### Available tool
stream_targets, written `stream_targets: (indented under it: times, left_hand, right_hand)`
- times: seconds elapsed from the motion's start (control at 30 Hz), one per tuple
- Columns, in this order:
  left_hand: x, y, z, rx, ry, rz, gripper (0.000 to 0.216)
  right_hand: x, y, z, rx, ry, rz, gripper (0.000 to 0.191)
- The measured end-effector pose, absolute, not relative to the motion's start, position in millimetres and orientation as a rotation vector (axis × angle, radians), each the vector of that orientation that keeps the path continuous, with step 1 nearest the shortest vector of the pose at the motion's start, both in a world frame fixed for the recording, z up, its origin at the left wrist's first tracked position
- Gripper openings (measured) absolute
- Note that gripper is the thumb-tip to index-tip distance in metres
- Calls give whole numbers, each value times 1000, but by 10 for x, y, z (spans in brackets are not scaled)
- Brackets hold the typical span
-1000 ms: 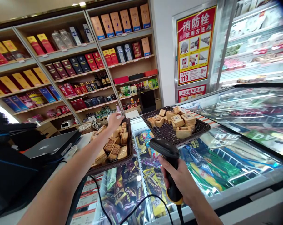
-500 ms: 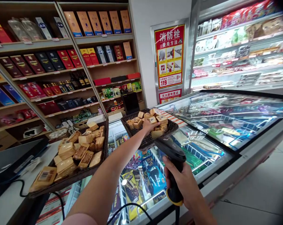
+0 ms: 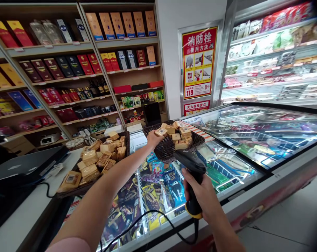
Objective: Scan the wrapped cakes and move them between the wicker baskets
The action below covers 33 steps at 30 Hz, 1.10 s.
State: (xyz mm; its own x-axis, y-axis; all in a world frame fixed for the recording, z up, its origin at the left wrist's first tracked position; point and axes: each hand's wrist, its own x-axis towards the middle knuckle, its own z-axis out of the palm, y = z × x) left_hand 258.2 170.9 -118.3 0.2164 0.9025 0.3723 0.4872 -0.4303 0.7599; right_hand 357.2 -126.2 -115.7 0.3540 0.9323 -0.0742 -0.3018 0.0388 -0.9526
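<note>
My left hand (image 3: 153, 138) reaches out over the near rim of the right wicker basket (image 3: 166, 151) and is closed on a small tan wrapped packet (image 3: 161, 132), lifted just above the basket. More tan packets (image 3: 183, 134) lie piled in that basket. My right hand (image 3: 202, 196) grips the handle of a black barcode scanner (image 3: 191, 175) with a yellow base, its head pointing toward the basket. The scanner's black cable (image 3: 148, 221) loops down to the left. A second basket (image 3: 95, 161) heaped with similar packets sits to the left on the counter's edge.
Both baskets rest on a glass-topped freezer chest (image 3: 242, 154) full of ice creams. A white counter (image 3: 22, 210) with a dark laptop (image 3: 24, 168) lies at left. Wooden shelves of boxed bottles (image 3: 77, 66) fill the back wall; a red fire-hydrant poster (image 3: 199, 63) and a chilled display (image 3: 274, 52) stand right.
My left hand went from the left basket to the right basket, closed on a packet there and has lifted it toward the near rim. The scanner hand stayed put.
</note>
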Motion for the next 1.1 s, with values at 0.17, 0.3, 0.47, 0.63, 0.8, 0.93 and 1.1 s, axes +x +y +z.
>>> stream_targets:
  times: [0.17,0.3,0.47,0.63,0.8,0.93,1.1]
  left_hand:
    - [1769,1336,-1079,2113,1252,1242,62]
    - [1153,920,-1047,2227,1149,1191,63]
    - [661,492,-993,2348,1085,1095,66]
    - [437,277,-973,2368,1134,1071,69]
    - [368,194,-1022,2356,1245,1027,67]
    - [359,320,-931,2313,1455,1029,65]
    - [186,897,-553,2044,1957,1138,50]
  right_hand:
    - [3252,-1269,-1066,-1123,-783,1123,53]
    - [2969,-1281,-1012,-1088,-857,1181,51]
    - [2675,-1289,-952,-1109,-954,1190,47]
    - [2524,-1303,-968,-1121,-1035,1170,47]
    - [2515,-1324,-971,-1122,-1000,1222,50]
    - [2568,-1325,-986,-1089,-959,1288,49]
    - [2682,-1283,-1057,-1080,-932,1373,50]
